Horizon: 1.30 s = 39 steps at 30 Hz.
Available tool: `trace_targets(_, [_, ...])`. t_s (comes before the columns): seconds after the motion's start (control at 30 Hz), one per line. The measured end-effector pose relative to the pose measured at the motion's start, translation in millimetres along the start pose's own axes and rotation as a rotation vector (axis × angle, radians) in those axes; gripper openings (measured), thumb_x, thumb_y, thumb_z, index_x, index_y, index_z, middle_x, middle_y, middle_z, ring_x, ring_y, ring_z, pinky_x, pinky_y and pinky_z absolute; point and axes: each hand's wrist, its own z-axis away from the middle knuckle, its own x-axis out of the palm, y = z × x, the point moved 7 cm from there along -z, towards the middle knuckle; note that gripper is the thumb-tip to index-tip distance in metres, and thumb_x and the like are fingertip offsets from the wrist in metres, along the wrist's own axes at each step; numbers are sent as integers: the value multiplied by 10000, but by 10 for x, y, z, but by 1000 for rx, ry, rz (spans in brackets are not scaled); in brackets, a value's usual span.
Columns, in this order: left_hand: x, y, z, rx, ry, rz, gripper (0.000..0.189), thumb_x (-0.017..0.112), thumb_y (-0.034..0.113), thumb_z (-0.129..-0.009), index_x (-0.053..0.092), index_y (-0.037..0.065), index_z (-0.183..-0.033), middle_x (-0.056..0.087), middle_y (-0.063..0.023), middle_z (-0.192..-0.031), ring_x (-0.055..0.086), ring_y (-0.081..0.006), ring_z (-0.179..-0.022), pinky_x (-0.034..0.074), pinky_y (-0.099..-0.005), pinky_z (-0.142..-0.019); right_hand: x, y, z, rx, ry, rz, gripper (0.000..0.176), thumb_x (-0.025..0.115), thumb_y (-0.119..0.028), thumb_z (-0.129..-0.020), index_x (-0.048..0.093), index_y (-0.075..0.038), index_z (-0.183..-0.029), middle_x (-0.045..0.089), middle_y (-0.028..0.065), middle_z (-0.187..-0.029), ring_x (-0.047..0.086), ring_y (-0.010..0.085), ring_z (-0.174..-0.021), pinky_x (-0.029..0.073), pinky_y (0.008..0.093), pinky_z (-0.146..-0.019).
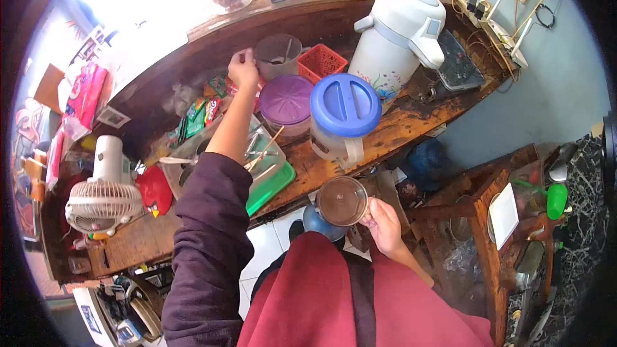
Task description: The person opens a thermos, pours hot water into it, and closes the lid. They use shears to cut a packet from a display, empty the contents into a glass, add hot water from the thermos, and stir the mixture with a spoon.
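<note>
My right hand (384, 223) grips the handle of a glass cup (342, 201) with brown contents, held over the floor in front of the wooden counter. My left hand (244, 69) is raised over the counter with its fingers pressed together, just left of a clear round container (278, 51) that has a utensil in it. Whatever those fingers pinch is too small to make out. Below that container stand a tub with a purple lid (285, 99) and a pitcher with a blue lid (346, 104). A red basket (321, 62) sits behind them.
A white thermos dispenser (400, 32) stands at the back right. Under my left forearm is a green-edged tray (273, 183) with utensils. Colourful packets (195, 117), a white fan (104, 196) and a red object (154, 191) are on the left. A wooden shelf (488, 244) stands lower right.
</note>
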Motion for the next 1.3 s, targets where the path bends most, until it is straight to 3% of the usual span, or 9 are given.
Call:
trace_targets(0.07, [190,358,166,487,-263,-421,185,594,206,-758,618,31,-814,605,-121,-666,591,-200,-593,453,-295,-556,99,7,-56,-19,1,6,323,324,-306,-919,392,-71,-709,347,-25,-654,311,66,-602,258,198,-545])
trace_targets(0.13, [255,366,147,551,-393,-551,148,587,184,-737,617,58,-809,601,-134,-725,595,-259,-688,456,-325,-640,181,0,-110,-20,6,11,324,321,-303,-919,390,-69,-705,341,-26,-653,307,70,-605,259,202,-553])
trace_targets(0.2, [419,463,320,931,-695,-739,125,581,177,-720,609,69,-776,591,-110,-788,570,-273,-803,453,-345,-698,264,-16,-184,-32,6,10,321,328,-299,-916,388,-67,-704,339,-26,-655,307,72,-610,259,203,-560])
trace_targets(0.37, [493,402,433,1040,-1049,-907,245,575,138,-708,519,114,-946,582,-83,-859,542,-297,-877,438,-400,-717,377,-26,-271,-41,19,-5,318,335,-295,-914,391,-63,-704,336,-24,-662,305,74,-621,262,205,-569])
trace_targets(0.47, [558,381,397,929,-1038,-1023,267,591,94,-679,514,118,-933,588,-81,-847,548,-295,-856,446,-388,-695,416,-23,-291,-44,17,-5,313,335,-290,-914,396,-60,-710,332,-24,-664,302,75,-625,264,206,-572])
trace_targets(0.57, [605,339,405,1026,-1039,-1115,304,596,37,-637,520,116,-920,591,-84,-831,551,-299,-826,452,-383,-670,427,-22,-305,-36,26,-9,312,333,-289,-915,400,-58,-717,329,-26,-664,300,75,-626,265,208,-574])
trace_targets(0.8, [459,451,533,1054,-911,-884,230,566,4,-609,503,85,-816,587,-84,-813,536,-296,-805,453,-385,-658,368,42,-308,-33,40,16,306,338,-294,-913,410,-61,-727,331,-30,-663,305,73,-628,264,208,-575])
trace_targets(1.17, [112,836,666,1276,-665,-780,97,506,69,-645,474,69,-737,512,-64,-676,516,-273,-739,407,-414,-823,315,44,-278,-47,-1,14,322,337,-306,-913,417,-60,-720,339,-29,-662,307,73,-624,258,204,-571])
trace_targets(1.3, [56,878,663,1222,-689,-784,78,496,72,-655,466,65,-727,511,-63,-673,518,-271,-744,400,-431,-848,313,9,-255,-46,-20,2,326,338,-303,-914,405,-60,-708,332,-28,-656,303,75,-620,257,208,-568])
